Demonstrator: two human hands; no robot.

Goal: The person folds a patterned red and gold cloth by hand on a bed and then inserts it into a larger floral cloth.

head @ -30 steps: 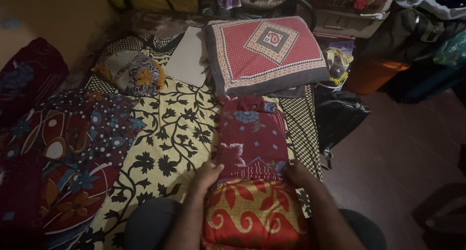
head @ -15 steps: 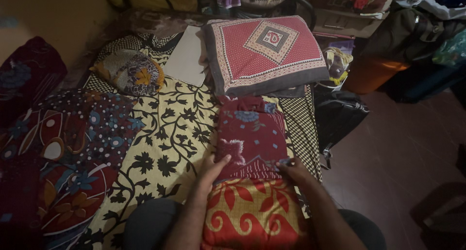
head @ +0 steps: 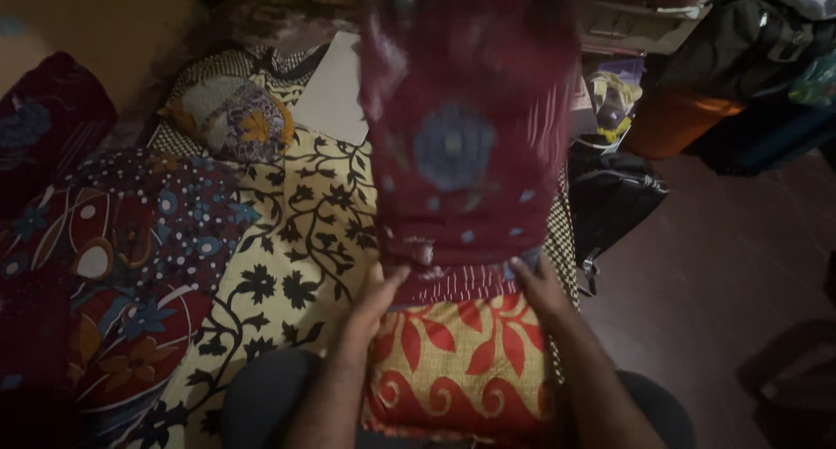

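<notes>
Far left: dark maroon cloth (head: 43, 122) bunched near the wall. Below it, dotted navy-and-red flowered fabric (head: 122, 266) spread flat. Above and right, small patterned cushion (head: 231, 118) with an orange flower. Centre-left: cream sheet (head: 296, 240) with black vine-and-flower print, laid over the floor; white rectangle (head: 335, 92) just beyond it, kind unclear.

Left hand (head: 376, 297) at lower left corner of maroon cloth (head: 466, 135), fingers closed on the edge. Cloth lifted upright in front of the camera, blurred, blue flower at its middle, lower hem striped. Hides whatever lies behind it. Beneath the hem, on the lap: folded red-and-yellow leaf-print cloth (head: 461, 371), touching both forearms.

Right hand (head: 535, 283) at lower right corner of the same lifted cloth, fingers pinched on the hem. Both hands well apart, one at each corner.

Right of that: black bag (head: 614, 201) on brown floor (head: 740, 275). Farther back, orange container (head: 679, 122) and a dark heap of bags (head: 749, 40), details too dim to tell.
</notes>
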